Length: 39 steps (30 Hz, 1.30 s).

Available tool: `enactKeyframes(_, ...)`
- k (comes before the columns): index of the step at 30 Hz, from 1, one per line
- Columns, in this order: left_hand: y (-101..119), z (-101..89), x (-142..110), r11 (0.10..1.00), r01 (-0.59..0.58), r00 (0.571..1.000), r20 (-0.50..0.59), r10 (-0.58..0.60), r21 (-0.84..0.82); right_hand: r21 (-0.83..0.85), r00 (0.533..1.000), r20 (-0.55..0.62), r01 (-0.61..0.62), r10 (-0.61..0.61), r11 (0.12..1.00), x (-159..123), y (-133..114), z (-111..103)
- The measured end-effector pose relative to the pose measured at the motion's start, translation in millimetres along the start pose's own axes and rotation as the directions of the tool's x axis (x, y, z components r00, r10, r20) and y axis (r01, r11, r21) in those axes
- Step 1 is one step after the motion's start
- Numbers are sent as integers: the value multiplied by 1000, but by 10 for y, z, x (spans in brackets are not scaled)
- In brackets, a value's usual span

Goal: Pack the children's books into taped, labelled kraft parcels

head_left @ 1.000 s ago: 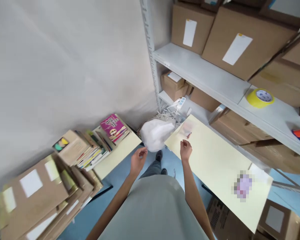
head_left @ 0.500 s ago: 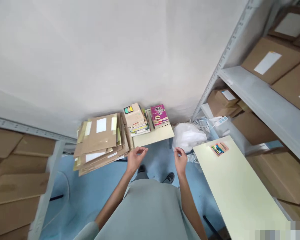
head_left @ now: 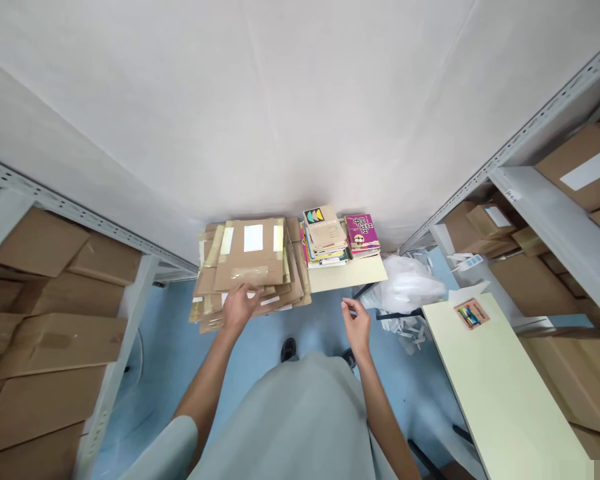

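My left hand [head_left: 240,308] is at the front edge of a pile of flattened cardboard boxes [head_left: 249,257], its fingers curled against the top one. Whether the fingertips grip that edge is hidden. The top box bears a white label and yellowish tape. My right hand [head_left: 356,325] hovers over the floor in front of the low table [head_left: 347,275], thumb and forefinger drawn together, with nothing visible in them. To the right of the cardboard stand a stack of books [head_left: 325,233] and a smaller stack topped by a purple book [head_left: 362,231].
Shelving with cardboard boxes [head_left: 75,343] stands on the left, and more boxes [head_left: 570,373] fill the right shelves. A pale table [head_left: 510,387] holds a pouch of colored pens [head_left: 471,313]. White plastic bags [head_left: 413,283] and paper scraps [head_left: 410,331] lie on the floor.
My left hand has moved left to the cardboard pile's front edge. My right hand stays in the air, fingers still curled. The view has swung left, so the surroundings appear farther right.
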<state>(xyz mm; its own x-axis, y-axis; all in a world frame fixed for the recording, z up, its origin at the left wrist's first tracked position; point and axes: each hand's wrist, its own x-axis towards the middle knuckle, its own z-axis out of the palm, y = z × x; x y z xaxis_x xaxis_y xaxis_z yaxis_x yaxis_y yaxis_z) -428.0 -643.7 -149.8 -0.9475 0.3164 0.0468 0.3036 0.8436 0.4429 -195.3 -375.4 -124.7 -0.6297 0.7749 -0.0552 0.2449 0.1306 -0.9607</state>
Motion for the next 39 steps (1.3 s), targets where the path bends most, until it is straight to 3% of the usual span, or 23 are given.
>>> enactKeyframes(4,-574,81,330,985,-133,984,131,118,113,-39,999,-8,-36,35,999,-279,9,362)
enactKeyframes(8,-819,247,554,952,-284,932,269,244,117,-64,997,-27,-68,66,996,-490,32,609)
enactKeyframes(11,-809,349,623,931,-340,892,358,276,131,-82,996,-53,-73,69,994,-587,7,727)
enactKeyframes(16,-687,425,619,925,-340,900,343,268,172,-88,995,-73,-68,61,994,-672,-74,874)
enactKeyframes(23,-625,250,496,922,-352,893,353,280,159,-69,1000,-22,-19,17,997,-662,-173,1089)
enactKeyframes(28,-588,-112,487,914,-375,890,336,307,157,-37,1000,7,15,-14,999,-593,-245,1196)
enactKeyframes(32,-608,-652,673,913,-370,907,279,315,171,-14,997,41,60,-59,998,-512,-279,1185)
enactKeyframes(35,-617,-1201,843,942,-327,944,80,321,81,-2,994,44,97,-97,995,-427,-311,1123)
enactKeyframes(39,-478,-1921,934,977,-198,972,-146,184,-86,19,991,16,134,-135,991,-296,-391,970)
